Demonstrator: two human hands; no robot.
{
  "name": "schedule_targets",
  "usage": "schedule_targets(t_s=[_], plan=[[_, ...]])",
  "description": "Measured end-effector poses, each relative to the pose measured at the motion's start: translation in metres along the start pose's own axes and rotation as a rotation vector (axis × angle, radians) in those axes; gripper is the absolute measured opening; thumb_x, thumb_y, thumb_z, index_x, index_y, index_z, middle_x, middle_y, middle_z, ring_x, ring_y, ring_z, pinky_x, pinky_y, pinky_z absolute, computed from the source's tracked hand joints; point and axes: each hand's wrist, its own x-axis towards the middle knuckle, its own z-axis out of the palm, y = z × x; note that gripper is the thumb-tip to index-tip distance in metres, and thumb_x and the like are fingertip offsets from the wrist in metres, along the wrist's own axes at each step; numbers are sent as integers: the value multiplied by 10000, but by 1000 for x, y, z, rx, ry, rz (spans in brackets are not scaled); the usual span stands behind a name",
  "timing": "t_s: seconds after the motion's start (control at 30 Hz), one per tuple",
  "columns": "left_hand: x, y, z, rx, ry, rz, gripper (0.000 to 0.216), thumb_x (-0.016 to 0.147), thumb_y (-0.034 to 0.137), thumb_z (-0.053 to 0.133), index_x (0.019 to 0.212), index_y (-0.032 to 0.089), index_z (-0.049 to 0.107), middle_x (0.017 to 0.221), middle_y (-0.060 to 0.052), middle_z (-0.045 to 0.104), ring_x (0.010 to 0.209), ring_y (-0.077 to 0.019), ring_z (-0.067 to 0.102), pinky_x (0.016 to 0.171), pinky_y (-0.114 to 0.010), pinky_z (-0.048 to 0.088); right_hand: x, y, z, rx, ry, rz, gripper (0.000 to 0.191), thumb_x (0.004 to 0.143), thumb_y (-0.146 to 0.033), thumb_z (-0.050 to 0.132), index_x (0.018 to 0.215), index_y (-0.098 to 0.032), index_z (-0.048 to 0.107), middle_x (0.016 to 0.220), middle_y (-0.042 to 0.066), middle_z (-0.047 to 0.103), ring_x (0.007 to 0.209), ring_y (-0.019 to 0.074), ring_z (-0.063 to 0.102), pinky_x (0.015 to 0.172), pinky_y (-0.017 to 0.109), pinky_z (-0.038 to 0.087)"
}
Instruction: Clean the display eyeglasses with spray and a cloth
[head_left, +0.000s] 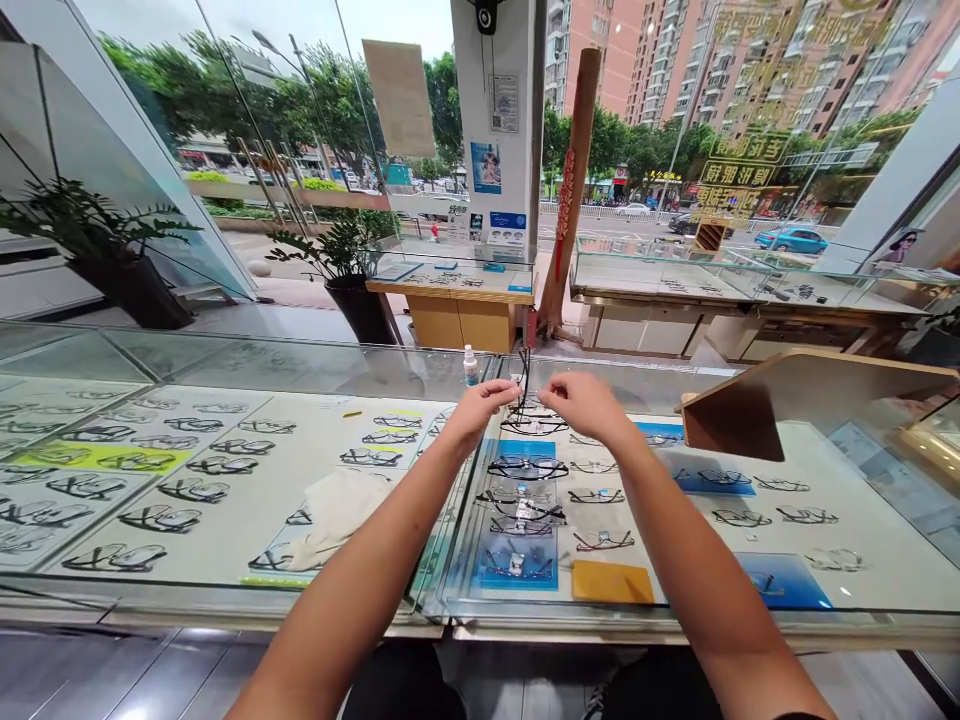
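Observation:
My left hand (484, 405) is stretched over the glass counter, thumb and fingers pinched on a dark pair of eyeglasses (524, 372) held upright. Close by on the right, my right hand (585, 402) has its fingers curled together near the eyeglasses. Whatever its fingertips hold is too small to make out. Below both hands, several eyeglasses (527, 467) lie in rows inside the glass display counter (517, 612). A small white spray bottle (470, 366) stands just beyond my left hand.
A crumpled pale cloth (341, 512) lies left of my left forearm. Near the front edge is a flat yellow-orange cloth (612, 582). A tilted wooden stand (739, 410) rests on the counter at right. Further display cases (469, 278) and potted plants (360, 290) stand by the windows.

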Motion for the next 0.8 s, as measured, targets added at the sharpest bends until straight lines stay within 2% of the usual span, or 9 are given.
schedule_targets(t_s=[0.07,0.13,0.23,0.33,0.5,0.7,0.8], plan=[[-1,1,3,-52,-22,3,320,637,432,964,810,192,844,906,-71,764,809,-176,561,687,-289,338,0,15,21,132,81,-4,269,980,-417,570,910,-222,741,691,-15,607,678,170,523,629,281,317],[-3,2,7,-98,-70,1,325,621,428,975,791,190,833,872,-61,749,791,-169,550,686,-287,339,-4,29,40,291,161,-17,331,976,-452,562,1078,-213,767,660,-40,539,656,169,494,640,277,347],[-8,3,14,-116,-166,-2,327,628,431,976,776,185,821,834,-52,734,780,-167,544,717,-294,358,-11,43,62,523,219,-64,421,956,-501,597,1179,-181,755,687,-41,537,663,162,461,661,279,376],[-13,5,18,-94,-245,11,340,649,450,966,795,181,818,853,-59,743,835,-187,576,798,-310,389,-13,49,74,675,265,-73,414,923,-525,642,1090,-159,742,722,-26,547,685,161,439,662,285,377],[-14,3,15,-13,-274,1,355,700,490,928,830,185,800,907,-50,738,905,-200,587,884,-320,405,-10,51,81,782,255,-82,375,878,-567,692,919,-195,680,656,-52,441,649,154,383,625,287,340],[-11,-3,13,63,-303,38,346,757,501,889,847,187,773,992,-46,721,970,-208,603,932,-332,437,-11,54,86,797,250,-92,316,876,-522,702,896,-208,665,627,-68,399,610,146,359,598,286,299],[-12,-2,15,100,-313,42,378,761,529,882,835,180,759,958,-45,721,919,-200,611,896,-332,461,-12,57,88,755,235,-99,262,899,-477,682,907,-215,668,620,-71,417,598,144,378,601,285,305]])
